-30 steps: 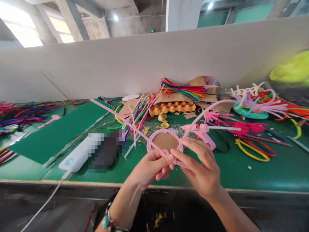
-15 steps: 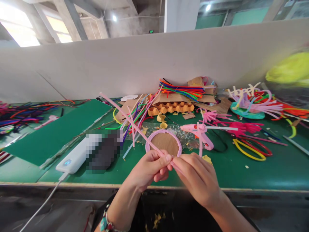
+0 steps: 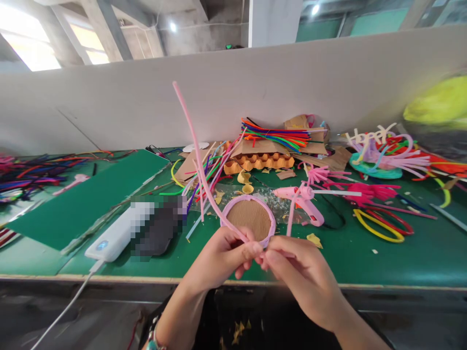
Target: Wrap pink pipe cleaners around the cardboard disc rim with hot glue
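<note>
A long pink pipe cleaner (image 3: 199,150) rises from between the fingertips of my left hand (image 3: 228,260), bending up and to the left. My right hand (image 3: 304,272) meets the left at the fingertips, pinching pink stem there. Another pink length (image 3: 292,214) sticks up behind my right fingers; whether both lengths are one piece is hidden by the hands. Just beyond the hands lies a round brown cardboard disc (image 3: 248,218) edged with a lilac pipe-cleaner rim (image 3: 272,228). A pink glue gun (image 3: 304,201) with a clear stick in its back rests to its right.
Loose coloured pipe cleaners (image 3: 215,170), an orange egg carton (image 3: 259,163) and a bundle of stems (image 3: 277,136) lie at the back. Left are a white power bank (image 3: 113,238) and a green board (image 3: 95,194). Yellow and red loops (image 3: 379,226) lie right.
The long pink pipe cleaner has swung more upright and now bows. The other pink length has shifted left and tilted. My right hand has turned, its fingertips still against the left hand's.
</note>
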Available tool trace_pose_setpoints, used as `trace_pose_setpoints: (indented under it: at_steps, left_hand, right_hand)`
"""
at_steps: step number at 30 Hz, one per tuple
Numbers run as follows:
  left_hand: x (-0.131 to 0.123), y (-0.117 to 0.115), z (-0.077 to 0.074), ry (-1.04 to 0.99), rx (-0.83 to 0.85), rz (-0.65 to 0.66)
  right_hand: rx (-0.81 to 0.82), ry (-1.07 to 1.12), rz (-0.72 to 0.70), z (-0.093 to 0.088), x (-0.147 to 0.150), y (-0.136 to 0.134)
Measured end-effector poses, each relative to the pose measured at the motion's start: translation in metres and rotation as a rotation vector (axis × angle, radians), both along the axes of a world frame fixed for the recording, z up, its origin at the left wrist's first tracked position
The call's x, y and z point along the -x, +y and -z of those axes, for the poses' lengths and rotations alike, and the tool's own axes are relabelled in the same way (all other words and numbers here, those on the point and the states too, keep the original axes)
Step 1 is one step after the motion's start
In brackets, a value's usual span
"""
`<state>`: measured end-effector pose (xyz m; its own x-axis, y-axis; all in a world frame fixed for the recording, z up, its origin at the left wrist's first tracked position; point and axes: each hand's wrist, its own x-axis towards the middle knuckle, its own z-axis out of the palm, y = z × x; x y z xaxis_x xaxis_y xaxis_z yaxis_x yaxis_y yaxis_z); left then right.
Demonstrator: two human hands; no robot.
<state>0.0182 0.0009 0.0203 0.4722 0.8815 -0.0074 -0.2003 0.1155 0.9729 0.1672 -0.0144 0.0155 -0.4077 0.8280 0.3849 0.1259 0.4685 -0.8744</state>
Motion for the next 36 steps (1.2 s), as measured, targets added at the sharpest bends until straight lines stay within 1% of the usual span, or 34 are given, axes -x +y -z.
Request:
trace_pose_setpoints:
  at_steps: [2,3,4,5,6,7,9,10,12,13,14,15,19,22,28,33,36]
  left_hand:
    - [0.001,-0.002,0.0,-0.037,0.026,0.028]
    - [0.001,-0.002,0.001,-0.06,0.032,0.033]
    - [0.001,-0.002,0.003,-0.082,0.032,0.029]
    - [0.002,-0.001,0.004,-0.102,0.031,0.018]
    - [0.003,0.0,0.006,-0.118,0.032,0.007]
    - [0.003,0.002,0.008,-0.13,0.035,0.005]
    - [0.003,0.004,0.01,-0.147,0.046,0.014]
    - [0.003,0.005,0.01,-0.159,0.054,0.024]
    - [0.002,0.007,0.01,-0.197,0.074,0.041]
    - [0.001,0.007,0.01,-0.219,0.085,0.046]
    - [0.0,0.008,0.01,-0.241,0.098,0.05]
    - [-0.001,0.008,0.01,-0.258,0.112,0.054]
    - [-0.004,0.009,0.012,-0.288,0.17,0.075]
    - [-0.005,0.008,0.012,-0.265,0.184,0.089]
    - [-0.003,0.004,0.008,-0.128,0.089,0.004]
    - [-0.001,0.002,0.007,-0.074,0.09,0.03]
    - [0.0,0.0,0.006,-0.028,0.081,0.02]
  right_hand:
    - [0.33,0.231,-0.149,0.002,0.006,-0.002]
    - [0.439,0.318,-0.208,0.003,0.009,-0.003]
    - [0.493,0.36,-0.23,0.004,0.011,-0.003]
    - [0.486,0.358,-0.206,0.006,0.013,-0.003]
    - [0.418,0.32,-0.139,0.007,0.014,-0.002]
    - [0.295,0.261,-0.047,0.008,0.013,-0.002]
    - [-0.063,0.122,0.147,0.01,0.01,0.0]
    - [-0.266,0.046,0.212,0.011,0.007,0.002]
    - [-0.62,-0.103,0.271,0.012,0.001,0.005]
    - [-0.745,-0.167,0.279,0.012,-0.002,0.006]
    - [-0.833,-0.216,0.285,0.012,-0.004,0.008]
    - [-0.884,-0.256,0.289,0.012,-0.006,0.009]
    - [-0.966,-0.374,0.262,0.008,-0.012,0.014]
    - [-0.993,-0.382,0.222,0.006,-0.014,0.016]
    - [-0.99,-0.357,0.183,0.003,-0.013,0.015]
    - [-1.016,-0.402,0.168,0.003,-0.013,0.016]
    - [-0.971,-0.439,0.136,0.003,-0.012,0.017]
